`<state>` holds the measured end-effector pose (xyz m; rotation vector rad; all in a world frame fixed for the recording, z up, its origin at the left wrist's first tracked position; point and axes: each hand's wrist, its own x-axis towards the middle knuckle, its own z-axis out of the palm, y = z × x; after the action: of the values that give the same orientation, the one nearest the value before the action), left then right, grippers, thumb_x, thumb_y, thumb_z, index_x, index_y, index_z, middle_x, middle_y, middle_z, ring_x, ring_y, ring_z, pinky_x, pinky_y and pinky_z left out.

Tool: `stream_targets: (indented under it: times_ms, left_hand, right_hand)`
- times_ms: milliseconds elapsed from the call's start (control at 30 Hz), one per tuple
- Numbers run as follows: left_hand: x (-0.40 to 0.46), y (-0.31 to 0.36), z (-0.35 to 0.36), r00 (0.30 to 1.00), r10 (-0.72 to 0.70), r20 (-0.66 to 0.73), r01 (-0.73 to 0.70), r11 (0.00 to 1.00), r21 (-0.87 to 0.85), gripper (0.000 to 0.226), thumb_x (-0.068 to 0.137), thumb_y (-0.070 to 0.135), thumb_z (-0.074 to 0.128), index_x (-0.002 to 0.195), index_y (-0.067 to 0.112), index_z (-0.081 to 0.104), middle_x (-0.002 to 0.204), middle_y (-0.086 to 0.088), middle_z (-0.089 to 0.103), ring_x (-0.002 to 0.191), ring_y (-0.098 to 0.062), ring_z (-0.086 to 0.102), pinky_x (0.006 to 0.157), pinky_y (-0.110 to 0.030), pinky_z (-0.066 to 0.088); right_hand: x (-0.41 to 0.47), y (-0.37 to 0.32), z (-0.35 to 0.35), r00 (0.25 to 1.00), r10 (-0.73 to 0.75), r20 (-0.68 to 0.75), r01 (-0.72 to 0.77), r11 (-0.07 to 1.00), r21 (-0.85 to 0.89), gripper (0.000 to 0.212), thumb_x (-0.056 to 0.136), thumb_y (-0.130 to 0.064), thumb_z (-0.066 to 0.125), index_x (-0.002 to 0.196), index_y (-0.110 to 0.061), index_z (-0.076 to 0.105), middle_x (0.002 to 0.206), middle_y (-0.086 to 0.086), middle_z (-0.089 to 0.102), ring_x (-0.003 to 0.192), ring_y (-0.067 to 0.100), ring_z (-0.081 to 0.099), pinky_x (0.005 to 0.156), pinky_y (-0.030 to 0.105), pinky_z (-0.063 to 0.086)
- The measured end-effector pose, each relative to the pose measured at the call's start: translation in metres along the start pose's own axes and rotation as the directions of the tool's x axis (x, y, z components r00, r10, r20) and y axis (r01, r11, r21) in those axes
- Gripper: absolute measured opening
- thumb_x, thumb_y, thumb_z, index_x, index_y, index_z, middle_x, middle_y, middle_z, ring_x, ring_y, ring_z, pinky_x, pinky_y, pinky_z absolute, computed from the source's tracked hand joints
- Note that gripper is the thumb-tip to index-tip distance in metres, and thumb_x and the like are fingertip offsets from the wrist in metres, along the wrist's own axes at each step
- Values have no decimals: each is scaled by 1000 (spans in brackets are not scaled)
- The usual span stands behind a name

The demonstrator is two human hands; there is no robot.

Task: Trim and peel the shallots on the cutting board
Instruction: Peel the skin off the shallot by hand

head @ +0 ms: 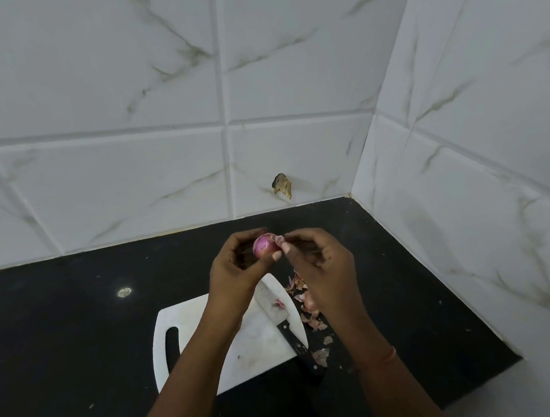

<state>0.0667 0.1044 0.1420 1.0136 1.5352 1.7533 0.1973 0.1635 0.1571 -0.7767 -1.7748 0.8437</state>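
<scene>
Purple-pink shallot [266,245] is sitting up in the air above the far end of the white cutting board [252,339], pinched in the left hand [236,264]. Left fingers are curling around its left side, thumb underneath. Right hand [320,269] is gripping a loose flap of skin [279,239] at the shallot's top right edge between thumb and forefinger, so both hands are closed on something: left on the bulb, right on the peel. Bulb surface is looking shiny and mostly bare.

Knife [287,325] is lying flat on the board, blade pointing away toward the wall, black handle sticking off the near right edge onto the black counter [67,324]. Small pink scrap is resting on the blade. Papery peel pieces [309,310] are scattered on the counter just beside the board's right edge, partly hidden under the right forearm. Orange band [386,360] is showing on the right wrist. Board's handle slot is facing the near left. White marble-look tile walls [145,103] are meeting in a corner behind; a chipped hole [282,185] is showing low in the back wall.
</scene>
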Motion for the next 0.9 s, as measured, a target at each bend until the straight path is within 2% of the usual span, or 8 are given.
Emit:
stream_targets:
  times_ms: [133, 267, 400, 533, 667, 767, 833, 900]
  left_hand:
    - [-4, 0, 4, 989, 136, -56, -131, 988, 84, 41, 74, 9, 83, 107, 27, 65, 104, 10, 70, 93, -2, 66, 78, -14, 53]
    - [-6, -5, 7, 971, 225, -77, -209, 963, 173, 43, 73, 10, 85, 109, 22, 65, 106, 6, 68, 98, -8, 65, 81, -18, 54]
    - [-6, -6, 12, 952, 296, -77, -273, 936, 223, 41, 74, 6, 84, 108, 19, 64, 107, 2, 63, 100, -10, 64, 82, -15, 53]
    - [-6, -7, 16, 937, 340, -79, -308, 912, 269, 42, 73, 4, 83, 110, 12, 64, 111, 0, 57, 101, -12, 61, 79, -9, 50]
    - [-4, -13, 15, 925, 378, -30, -351, 883, 311, 49, 73, 5, 84, 114, 19, 62, 117, 3, 55, 106, -10, 59, 81, -12, 53]
    - [-6, -13, 12, 932, 360, 29, -352, 888, 297, 54, 75, 6, 83, 121, 25, 62, 121, 5, 59, 110, 0, 59, 83, -10, 51]
    - [-9, -10, 10, 945, 325, 41, -325, 912, 249, 54, 76, 7, 82, 123, 24, 62, 118, 6, 64, 108, 2, 61, 83, -10, 51]
    - [-9, -10, 9, 956, 291, 44, -293, 929, 225, 52, 75, 8, 82, 122, 24, 63, 115, 7, 66, 105, 3, 62, 81, -8, 50]
  right_hand:
    - [-3, 0, 7, 999, -26, -21, 24, 997, -73, 16, 87, -8, 67, 103, -12, 69, 97, -5, 70, 91, 5, 66, 79, 16, 54]
    - [-4, 1, 8, 999, 17, -49, -20, 998, -60, 17, 90, -10, 64, 106, -12, 68, 99, -6, 69, 92, 6, 67, 79, 20, 56]
    - [-5, 0, 10, 998, 21, -56, -25, 996, -82, 14, 87, -14, 70, 100, -13, 70, 93, -6, 70, 87, 6, 66, 74, 14, 53]
    - [-3, 4, 8, 991, 105, -83, -114, 986, -118, 6, 87, -14, 69, 93, -16, 69, 87, -10, 68, 83, 2, 64, 72, 11, 51]
    - [0, 8, 5, 975, 221, 17, -217, 969, -115, 6, 92, -15, 62, 97, -18, 64, 92, -8, 64, 86, 2, 60, 73, 11, 49]
    - [2, 11, 3, 986, 164, -6, -163, 976, -145, 7, 93, -9, 59, 97, -14, 61, 93, -6, 60, 88, 6, 58, 74, 13, 47]
    - [3, 13, 4, 996, 91, -6, -90, 972, -219, 6, 93, -7, 57, 95, -13, 59, 91, -6, 57, 89, 11, 56, 75, 18, 47]
    - [2, 16, 5, 1000, -7, 10, 10, 950, -312, 6, 93, -7, 56, 93, -13, 57, 90, -8, 53, 88, 11, 52, 74, 18, 43]
